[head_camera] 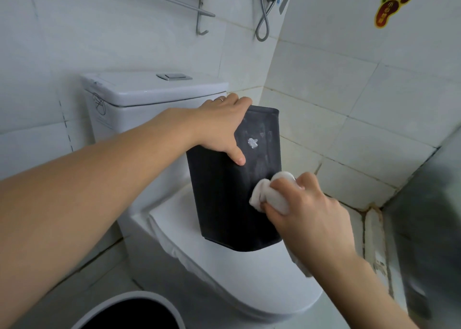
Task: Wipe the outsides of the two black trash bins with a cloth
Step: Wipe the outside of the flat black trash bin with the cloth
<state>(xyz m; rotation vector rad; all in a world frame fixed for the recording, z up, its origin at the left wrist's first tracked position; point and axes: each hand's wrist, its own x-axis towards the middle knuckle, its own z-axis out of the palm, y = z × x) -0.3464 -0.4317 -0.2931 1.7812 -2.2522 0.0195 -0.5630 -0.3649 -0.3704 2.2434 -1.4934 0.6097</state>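
A black rectangular trash bin [224, 199] stands upside down on the closed toilet lid, its base tilted toward me with a white smear on it. My left hand [222, 126] grips the bin's top left corner, thumb pressed on the base face. My right hand [306, 209] holds a bunched white cloth [272, 194] against the bin's right edge. A second round bin [129, 313] with a grey rim and black inside shows at the bottom left on the floor.
The white toilet [224, 273] with its cistern [149, 94] fills the middle. Tiled walls close in behind and to the right, with a shower hose [262, 21] and a towel rail [174, 1] above. A dark blurred panel [429, 229] stands at the right.
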